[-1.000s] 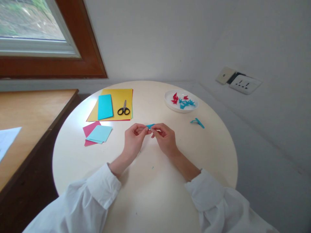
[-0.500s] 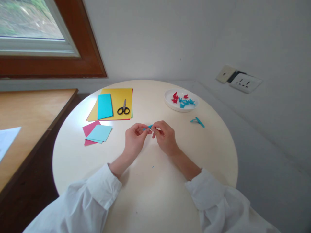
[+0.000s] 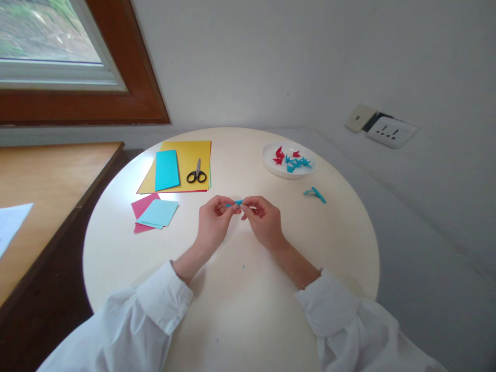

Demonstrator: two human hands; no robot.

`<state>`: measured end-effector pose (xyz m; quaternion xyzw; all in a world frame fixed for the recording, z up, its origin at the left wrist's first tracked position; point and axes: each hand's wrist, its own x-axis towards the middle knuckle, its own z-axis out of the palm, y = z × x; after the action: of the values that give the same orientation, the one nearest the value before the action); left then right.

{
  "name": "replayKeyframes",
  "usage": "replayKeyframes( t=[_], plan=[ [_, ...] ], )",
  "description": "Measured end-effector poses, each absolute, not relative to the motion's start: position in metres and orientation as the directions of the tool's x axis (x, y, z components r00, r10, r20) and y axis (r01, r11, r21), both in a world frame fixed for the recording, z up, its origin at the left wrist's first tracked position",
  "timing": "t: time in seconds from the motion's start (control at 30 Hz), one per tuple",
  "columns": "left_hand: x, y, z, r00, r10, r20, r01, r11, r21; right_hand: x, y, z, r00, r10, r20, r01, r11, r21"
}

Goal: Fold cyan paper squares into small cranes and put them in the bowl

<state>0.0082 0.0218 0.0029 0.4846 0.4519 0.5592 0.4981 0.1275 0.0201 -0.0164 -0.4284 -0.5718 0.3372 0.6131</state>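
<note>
My left hand (image 3: 213,222) and my right hand (image 3: 263,221) meet over the middle of the round cream table (image 3: 232,310). Both pinch one small folded blue paper piece (image 3: 237,202) between thumb and fingertips, just above the tabletop. Most of the piece is hidden by my fingers. A second small blue folded piece (image 3: 314,194) lies on the table to the right of my right hand. Behind it stands a white dish (image 3: 271,164) that holds several tiny red and blue folded shapes.
At the back left lie a yellow sheet (image 3: 194,152) with a blue strip (image 3: 167,169) and black-handled scissors (image 3: 197,173) on it. A pale blue sheet (image 3: 158,213) rests on a pink one (image 3: 141,205). A wooden desk (image 3: 42,196) stands left; wall sockets (image 3: 391,132) sit right.
My fingers have shifted slightly on the blue paper piece, and its tip has dropped from tilted up to nearly level. Nothing else on the table has moved.
</note>
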Motion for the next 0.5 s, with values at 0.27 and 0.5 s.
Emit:
replayKeyframes(
  t=[0.27,0.5],
  plan=[
    [0.0080,0.0231,0.0022,-0.059,0.994,0.093,-0.106,-0.099,0.989,0.1235,0.0205,-0.0122,0.162,0.931,0.327,-0.105,0.346,-0.932],
    [0.0083,0.0232,0.0001,-0.059,0.992,0.112,-0.084,-0.117,0.990,0.1218,0.0204,-0.0109,0.170,0.937,0.305,-0.150,0.330,-0.932]
  ],
)
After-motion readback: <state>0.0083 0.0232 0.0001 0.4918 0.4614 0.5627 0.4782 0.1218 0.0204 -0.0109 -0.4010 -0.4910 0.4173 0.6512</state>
